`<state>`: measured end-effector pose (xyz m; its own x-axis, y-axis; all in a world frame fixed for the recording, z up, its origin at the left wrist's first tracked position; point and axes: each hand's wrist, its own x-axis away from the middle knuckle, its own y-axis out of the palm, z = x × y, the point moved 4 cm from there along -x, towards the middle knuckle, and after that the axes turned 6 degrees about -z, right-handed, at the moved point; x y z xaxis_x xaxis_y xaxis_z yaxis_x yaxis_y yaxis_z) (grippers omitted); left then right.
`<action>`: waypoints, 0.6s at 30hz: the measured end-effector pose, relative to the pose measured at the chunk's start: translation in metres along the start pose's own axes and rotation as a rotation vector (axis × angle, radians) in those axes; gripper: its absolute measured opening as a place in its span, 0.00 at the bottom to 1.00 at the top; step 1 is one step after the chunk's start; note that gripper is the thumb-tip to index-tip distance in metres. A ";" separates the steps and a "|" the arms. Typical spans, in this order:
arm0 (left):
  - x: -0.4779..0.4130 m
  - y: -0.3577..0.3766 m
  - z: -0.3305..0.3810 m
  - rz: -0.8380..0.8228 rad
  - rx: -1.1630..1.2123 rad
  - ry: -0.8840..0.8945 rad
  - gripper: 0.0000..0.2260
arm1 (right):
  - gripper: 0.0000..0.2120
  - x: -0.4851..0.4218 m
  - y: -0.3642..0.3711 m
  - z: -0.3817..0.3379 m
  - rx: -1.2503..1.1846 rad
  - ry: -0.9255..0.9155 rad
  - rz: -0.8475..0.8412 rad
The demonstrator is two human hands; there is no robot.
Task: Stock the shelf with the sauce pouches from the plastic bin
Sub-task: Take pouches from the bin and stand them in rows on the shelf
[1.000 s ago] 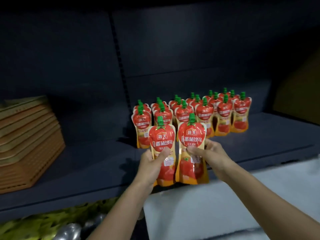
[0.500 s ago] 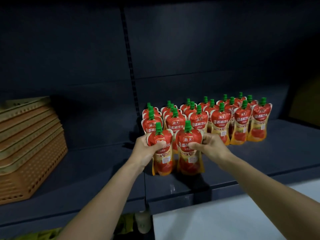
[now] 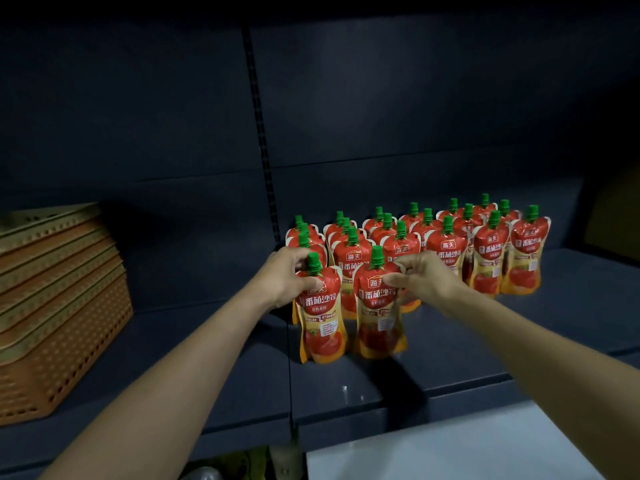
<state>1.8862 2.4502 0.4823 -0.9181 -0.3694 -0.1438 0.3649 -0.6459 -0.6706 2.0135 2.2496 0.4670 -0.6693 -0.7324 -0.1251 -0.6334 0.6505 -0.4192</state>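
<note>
Two red sauce pouches with green caps stand upright at the front of the dark shelf (image 3: 450, 344). My left hand (image 3: 285, 277) grips the upper left side of the left pouch (image 3: 322, 323). My right hand (image 3: 426, 280) pinches the top right of the right pouch (image 3: 377, 317). Behind them stand several rows of the same pouches (image 3: 491, 258), running toward the back right. The plastic bin is out of view.
A stack of orange perforated baskets (image 3: 59, 306) sits on the shelf at the left. A white surface (image 3: 450, 452) lies below the shelf's front edge at the lower right. Bare shelf lies between the baskets and the pouches.
Both hands carried the two pouches up from below the shelf edge and set them onto the shelf in front of the rows. The hands shifted up toward the pouch tops.
</note>
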 end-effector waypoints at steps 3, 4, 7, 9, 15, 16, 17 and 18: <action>-0.005 -0.004 -0.004 -0.007 0.012 0.010 0.14 | 0.09 -0.009 0.004 -0.001 -0.015 -0.005 0.008; -0.006 -0.006 -0.005 -0.009 0.020 0.012 0.14 | 0.10 -0.011 0.006 -0.002 -0.030 -0.009 0.012; -0.010 -0.008 -0.008 -0.016 0.031 0.031 0.13 | 0.13 -0.015 0.010 -0.004 -0.037 -0.021 0.023; -0.011 -0.008 -0.008 -0.014 0.034 0.041 0.13 | 0.14 -0.016 0.011 -0.005 -0.032 -0.035 0.024; -0.012 -0.011 -0.010 -0.006 0.034 0.050 0.11 | 0.14 -0.018 0.015 -0.009 -0.005 -0.035 0.025; -0.012 -0.012 -0.011 -0.006 0.036 0.049 0.11 | 0.14 -0.018 0.016 -0.009 0.002 -0.032 0.029; -0.012 -0.012 -0.011 -0.006 0.034 0.045 0.12 | 0.14 -0.018 0.016 -0.009 0.013 -0.031 0.035; -0.012 -0.012 -0.010 -0.008 0.026 0.043 0.12 | 0.15 -0.018 0.016 -0.010 0.024 -0.032 0.039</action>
<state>1.8909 2.4694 0.4849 -0.9267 -0.3353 -0.1696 0.3604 -0.6662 -0.6529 2.0120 2.2755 0.4711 -0.6803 -0.7130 -0.1698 -0.5976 0.6737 -0.4347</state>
